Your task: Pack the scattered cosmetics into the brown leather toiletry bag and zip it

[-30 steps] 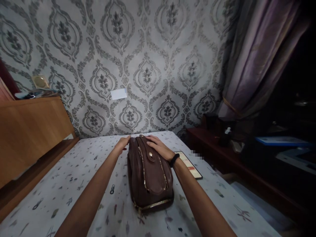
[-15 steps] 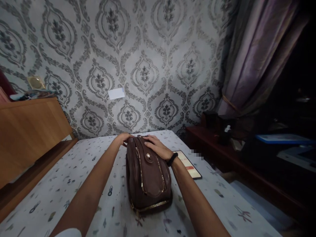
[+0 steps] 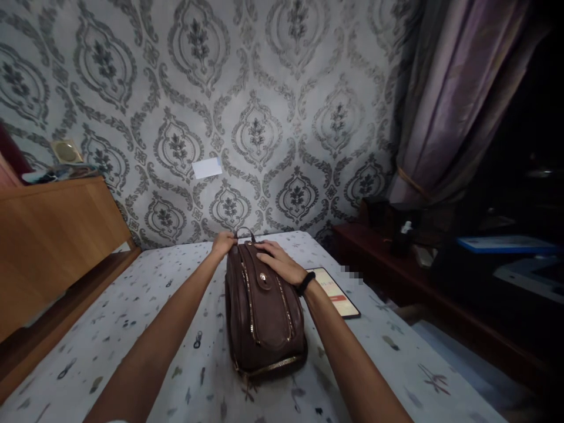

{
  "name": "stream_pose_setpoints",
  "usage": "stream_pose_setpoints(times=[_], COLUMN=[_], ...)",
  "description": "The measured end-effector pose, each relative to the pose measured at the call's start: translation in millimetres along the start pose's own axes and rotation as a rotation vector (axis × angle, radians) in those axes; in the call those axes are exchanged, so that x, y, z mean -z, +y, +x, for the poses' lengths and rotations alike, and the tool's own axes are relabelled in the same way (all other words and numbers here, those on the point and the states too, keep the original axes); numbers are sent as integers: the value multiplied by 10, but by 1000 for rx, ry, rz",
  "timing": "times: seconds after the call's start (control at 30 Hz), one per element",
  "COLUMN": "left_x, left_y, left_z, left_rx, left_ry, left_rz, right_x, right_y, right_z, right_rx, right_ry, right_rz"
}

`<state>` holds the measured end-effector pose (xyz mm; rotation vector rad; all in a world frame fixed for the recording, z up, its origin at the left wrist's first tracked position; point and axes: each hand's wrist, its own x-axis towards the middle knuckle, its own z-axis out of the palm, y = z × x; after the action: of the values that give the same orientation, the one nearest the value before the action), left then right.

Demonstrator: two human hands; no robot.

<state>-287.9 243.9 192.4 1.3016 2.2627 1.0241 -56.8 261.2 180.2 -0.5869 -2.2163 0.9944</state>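
Note:
A brown leather backpack [image 3: 273, 317] with gold zips and a round gold clasp lies on a bed, its top end away from me. At its far left corner, my left hand [image 3: 224, 242] is closed on the bag's top edge, beside a thin loop handle [image 3: 245, 230] that stands up. Which part the fingers pinch is hidden. My right hand [image 3: 282, 264], with a black band at the wrist, rests flat on the bag's upper right side, fingers stretched out. Just right of that wrist lies a phone [image 3: 337, 299] with a lit screen.
A white patterned sheet [image 3: 185, 352] covers the bed. On the left stands a wooden headboard [image 3: 57, 229] with items on top. Patterned wallpaper [image 3: 264, 76] is ahead. A dark red ledge [image 3: 374, 252] runs along the right, below a tied purple curtain [image 3: 449, 100].
My left hand has shifted slightly up at the bag's top corner, and the loop handle now stands raised. The right hand stays in place on the bag.

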Motion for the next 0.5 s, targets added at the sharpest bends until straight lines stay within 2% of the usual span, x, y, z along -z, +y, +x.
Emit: stream_pose_setpoints(times=[0.3, 0.4, 0.5], left_x=[-40, -21, 23], left_y=[-30, -19, 23], left_z=[-165, -229, -241], left_rx=[-160, -182, -162], left_ry=[180, 186, 138], left_rz=[-138, -198, -221], right_x=[-20, -17, -13], right_y=[23, 17, 5], right_z=[4, 1, -5], right_rx=[-15, -3, 11], right_ry=[22, 21, 22], right_rz=[5, 13, 23])
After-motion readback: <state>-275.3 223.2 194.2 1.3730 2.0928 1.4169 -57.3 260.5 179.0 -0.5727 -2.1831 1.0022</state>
